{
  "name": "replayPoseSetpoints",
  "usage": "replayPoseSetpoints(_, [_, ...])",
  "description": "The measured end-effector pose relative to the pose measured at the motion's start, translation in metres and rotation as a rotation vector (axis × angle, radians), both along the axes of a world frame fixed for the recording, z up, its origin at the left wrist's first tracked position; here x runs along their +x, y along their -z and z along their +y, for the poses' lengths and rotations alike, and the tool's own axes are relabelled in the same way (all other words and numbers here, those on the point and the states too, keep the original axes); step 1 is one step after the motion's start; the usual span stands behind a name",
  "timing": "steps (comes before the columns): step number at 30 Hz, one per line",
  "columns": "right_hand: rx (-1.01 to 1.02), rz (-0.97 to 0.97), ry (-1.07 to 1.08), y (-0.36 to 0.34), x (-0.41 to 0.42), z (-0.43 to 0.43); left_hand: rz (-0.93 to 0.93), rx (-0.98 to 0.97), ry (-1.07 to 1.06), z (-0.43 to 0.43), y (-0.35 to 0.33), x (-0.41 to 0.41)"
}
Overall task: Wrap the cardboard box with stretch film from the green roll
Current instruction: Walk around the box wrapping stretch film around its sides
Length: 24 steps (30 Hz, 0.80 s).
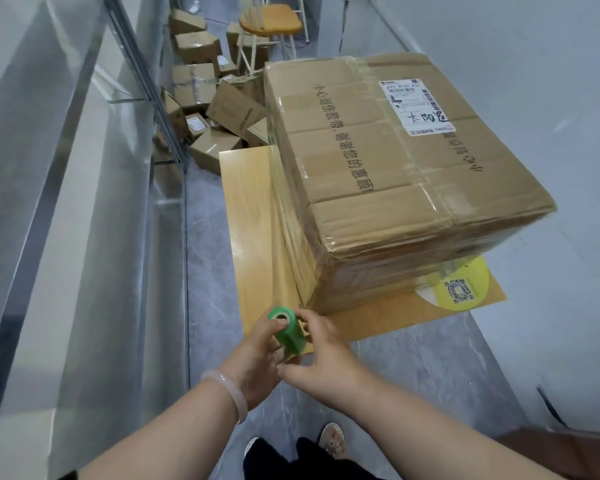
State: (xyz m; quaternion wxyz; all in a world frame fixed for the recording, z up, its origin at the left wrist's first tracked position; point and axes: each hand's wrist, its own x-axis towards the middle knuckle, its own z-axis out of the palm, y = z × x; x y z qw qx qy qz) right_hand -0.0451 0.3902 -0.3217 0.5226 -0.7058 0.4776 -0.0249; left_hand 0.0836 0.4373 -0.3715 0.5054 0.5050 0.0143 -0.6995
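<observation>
Large brown cardboard box (378,174) is set on a low light-wood board (246,209), with a white shipping label (416,105) on top. Its sides are covered in clear film. Small green roll of stretch film (288,332) is held just off the box's near corner, over the board's near edge. Left hand (257,362), pale bracelet (227,389) at the wrist, is curled round the roll. Right hand (326,355) is closed on the roll's other side, thumb underneath. A clear film sheet (284,265) is drawn from roll to box. Small cardboard boxes (201,98) are piled on the floor beyond.
</observation>
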Motion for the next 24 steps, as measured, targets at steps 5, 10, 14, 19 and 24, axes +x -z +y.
replayPoseSetpoints(5, [0.087, -0.003, 0.101, 0.002, -0.014, -0.001, 0.063, -0.003, 0.046, 0.0, 0.007, -0.018])
replayPoseSetpoints(10, [-0.042, -0.004, -0.032, -0.005, -0.034, -0.008, 0.022, -0.02, 0.058, -0.004, -0.002, -0.03])
replayPoseSetpoints(14, [-0.029, 0.012, -0.069, -0.003, -0.049, -0.029, -0.009, -0.034, 0.024, -0.014, -0.006, -0.057])
replayPoseSetpoints(19, [-0.054, 0.042, -0.291, 0.002, -0.079, -0.067, -0.015, -0.031, -0.155, -0.031, -0.009, -0.099])
replayPoseSetpoints(24, [-0.145, -0.009, -0.436, 0.01, -0.109, -0.103, -0.055, 0.023, -0.368, -0.055, -0.022, -0.144])
